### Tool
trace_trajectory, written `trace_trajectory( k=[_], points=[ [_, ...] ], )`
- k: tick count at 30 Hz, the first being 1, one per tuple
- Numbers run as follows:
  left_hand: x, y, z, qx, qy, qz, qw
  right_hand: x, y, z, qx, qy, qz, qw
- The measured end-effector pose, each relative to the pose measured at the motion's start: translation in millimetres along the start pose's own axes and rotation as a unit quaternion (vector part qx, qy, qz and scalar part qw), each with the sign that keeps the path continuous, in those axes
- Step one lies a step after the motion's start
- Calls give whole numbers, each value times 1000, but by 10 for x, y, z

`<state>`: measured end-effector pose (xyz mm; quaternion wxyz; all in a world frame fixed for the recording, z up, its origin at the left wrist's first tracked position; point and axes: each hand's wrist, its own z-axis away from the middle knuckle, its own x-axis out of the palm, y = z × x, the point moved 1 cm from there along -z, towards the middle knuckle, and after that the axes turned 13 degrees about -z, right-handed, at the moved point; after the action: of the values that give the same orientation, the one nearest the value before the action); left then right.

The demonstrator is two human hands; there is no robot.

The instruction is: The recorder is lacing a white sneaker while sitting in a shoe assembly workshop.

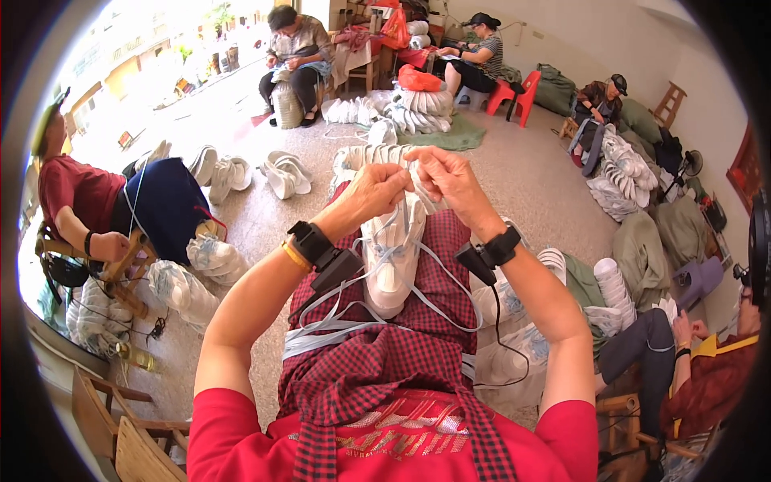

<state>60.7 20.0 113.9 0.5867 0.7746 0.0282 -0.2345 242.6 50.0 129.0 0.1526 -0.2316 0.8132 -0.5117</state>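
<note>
White shoe-shaped bundle [390,277]: lengthwise on the lap, midway between side edges of the red-and-black checked apron [450,269], rounded toe toward the waist. Pale blue strips [333,341] cross it, trail over the apron's left side, loop off to the right.

Left hand [377,191]: above the bundle's far end, fingers curled in. Right hand [443,177]: just beside it, index bent toward the left hand, the two nearly meeting. Cannot tell whether either pinches a strip. Row of white pieces [357,158] beyond, partly behind the hands.

Floor [249,217], left side: loose white shoe pieces [287,175], wrapped bundles [183,293] nearer. Far edge: white pile [422,110], red bag [419,79] on top. Right side: green sacks [638,249] near the wall.
</note>
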Motion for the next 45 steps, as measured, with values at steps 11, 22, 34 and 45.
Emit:
trace_trajectory(
  k=[11, 22, 34, 45],
  points=[
    [67, 7, 0, 4, 16, 86, 996, 230, 405, 457, 62, -24, 139, 988],
    [-2023, -1555, 760, -93, 398, 198, 891, -1714, 408, 841, 61, 371, -48, 925],
    [-4138, -2117, 1762, 38, 658, 84, 747, -3485, 57, 1297, -109, 627, -44, 770],
    [-4910, -1701, 2418, 19, 694, 23, 720, -3909, -146, 1615, -44, 707, 65, 703]
  ],
)
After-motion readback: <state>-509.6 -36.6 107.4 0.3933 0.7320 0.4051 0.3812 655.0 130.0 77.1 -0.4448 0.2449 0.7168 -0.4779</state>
